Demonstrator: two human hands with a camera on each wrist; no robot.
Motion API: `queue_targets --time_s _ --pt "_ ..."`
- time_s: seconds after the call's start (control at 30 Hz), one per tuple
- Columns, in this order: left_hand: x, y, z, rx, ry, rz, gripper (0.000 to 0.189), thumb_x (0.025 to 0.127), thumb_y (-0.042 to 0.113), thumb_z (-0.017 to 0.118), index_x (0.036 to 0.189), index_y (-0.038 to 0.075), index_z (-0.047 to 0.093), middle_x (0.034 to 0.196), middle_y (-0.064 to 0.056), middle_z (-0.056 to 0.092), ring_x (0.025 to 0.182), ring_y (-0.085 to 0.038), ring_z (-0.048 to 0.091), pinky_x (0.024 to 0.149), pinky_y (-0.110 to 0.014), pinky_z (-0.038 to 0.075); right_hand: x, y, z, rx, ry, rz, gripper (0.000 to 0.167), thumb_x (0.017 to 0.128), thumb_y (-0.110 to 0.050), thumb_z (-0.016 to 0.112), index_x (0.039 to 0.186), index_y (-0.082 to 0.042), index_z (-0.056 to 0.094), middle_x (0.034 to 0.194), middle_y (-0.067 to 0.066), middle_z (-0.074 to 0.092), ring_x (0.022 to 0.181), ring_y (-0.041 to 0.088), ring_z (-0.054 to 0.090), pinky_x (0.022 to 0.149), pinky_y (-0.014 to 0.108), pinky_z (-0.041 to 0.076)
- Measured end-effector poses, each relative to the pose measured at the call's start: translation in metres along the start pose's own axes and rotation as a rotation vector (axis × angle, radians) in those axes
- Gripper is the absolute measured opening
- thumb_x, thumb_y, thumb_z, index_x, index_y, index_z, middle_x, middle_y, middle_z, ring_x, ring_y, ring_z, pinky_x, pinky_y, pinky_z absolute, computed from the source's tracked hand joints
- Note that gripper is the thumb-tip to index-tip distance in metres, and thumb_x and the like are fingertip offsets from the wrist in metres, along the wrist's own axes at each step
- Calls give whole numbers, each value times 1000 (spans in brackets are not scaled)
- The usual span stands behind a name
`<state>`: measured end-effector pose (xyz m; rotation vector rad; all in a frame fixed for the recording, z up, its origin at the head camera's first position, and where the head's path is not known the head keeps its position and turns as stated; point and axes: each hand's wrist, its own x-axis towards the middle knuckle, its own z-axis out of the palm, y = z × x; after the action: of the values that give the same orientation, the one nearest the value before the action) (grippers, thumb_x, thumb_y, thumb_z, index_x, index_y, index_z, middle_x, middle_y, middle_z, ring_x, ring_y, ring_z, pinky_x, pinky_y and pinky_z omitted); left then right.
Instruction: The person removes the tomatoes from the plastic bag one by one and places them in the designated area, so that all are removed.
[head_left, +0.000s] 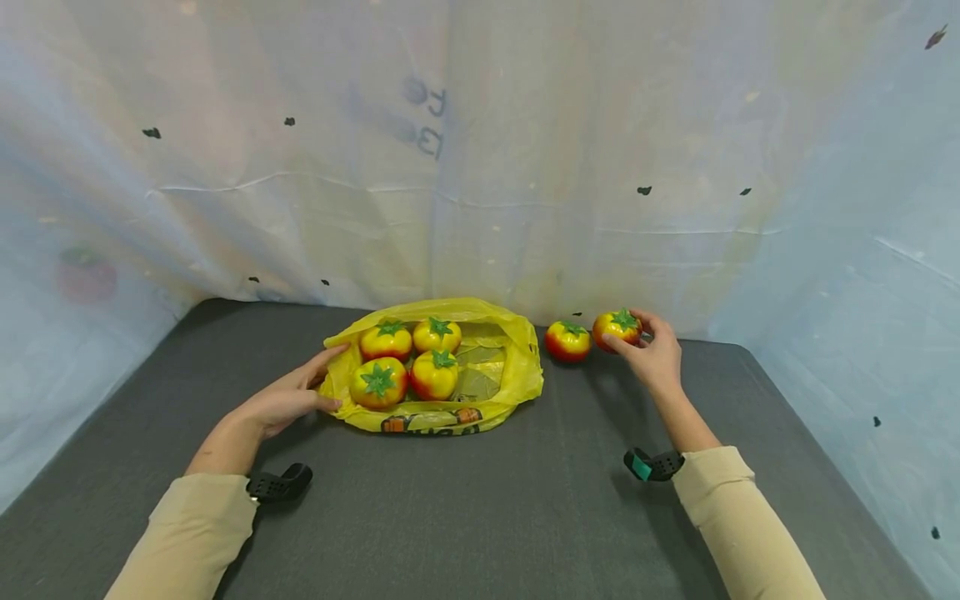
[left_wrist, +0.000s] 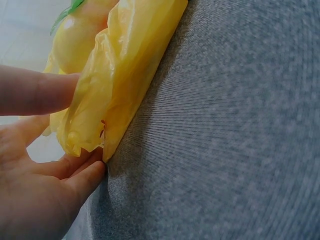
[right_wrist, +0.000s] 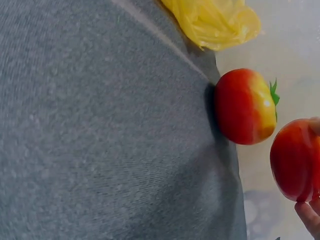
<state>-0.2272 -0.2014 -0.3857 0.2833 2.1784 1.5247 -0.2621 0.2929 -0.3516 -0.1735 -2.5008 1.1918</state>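
Observation:
A yellow plastic bag (head_left: pixel 525 358) lies with its mouth spread on the dark table, and several red-and-yellow toy tomatoes with green leafy tops, one of them a tomato (head_left: pixel 378 382) at the front left, sit in its left half. My left hand (head_left: pixel 281 402) holds the bag's left end; the left wrist view shows thumb and fingers on either side of the crumpled plastic (left_wrist: pixel 125 75). Off to the right, my right hand (head_left: pixel 654 354) grips a tomato (head_left: pixel 611 332) from its right side, raised above the table. Beside it a second tomato (head_left: pixel 567 343) rests on the table.
The dark grey table (head_left: pixel 480 508) stretches in front of the bag. Behind it hangs a pale plastic sheet (head_left: pixel 510 192), close to the table's back edge, with more sheeting at both sides. Black bands (head_left: pixel 279 483) are on both wrists.

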Motion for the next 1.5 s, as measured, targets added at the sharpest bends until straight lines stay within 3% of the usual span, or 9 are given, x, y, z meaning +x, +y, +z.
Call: queue_targets --time_s 0.7,1.03,1.27,1.5 --pt "0 1 0 4 -1 6 96 88 4 61 156 21 -6 157 -27 -13 141 -52 -7 104 -74 7 5 28 5 -83 -2 94 65 85 -22 71 140 0 44 142 25 41 128 39 41 107 50 35" --pt "-1 -2 2 25 14 -2 97 87 5 62 156 21 -4 157 -27 -10 141 -52 -4 106 -72 9 4 35 7 -134 -35 101 75 87 -24 68 148 0 32 145 29 36 131 42 37 110 52 30" --pt "-2 -3 2 28 22 -11 96 87 6 62 156 21 -3 157 -28 -9 141 -52 -4 105 -73 9 3 25 8 -165 -48 76 81 85 -28 70 150 -4 29 149 27 30 136 44 30 111 56 26" --pt "0 -3 1 31 19 6 96 88 5 62 156 21 -4 157 -27 -10 142 -51 -3 106 -72 10 -1 -9 19 -112 41 -36 70 86 -24 69 146 -5 37 148 25 31 136 43 30 109 58 27"
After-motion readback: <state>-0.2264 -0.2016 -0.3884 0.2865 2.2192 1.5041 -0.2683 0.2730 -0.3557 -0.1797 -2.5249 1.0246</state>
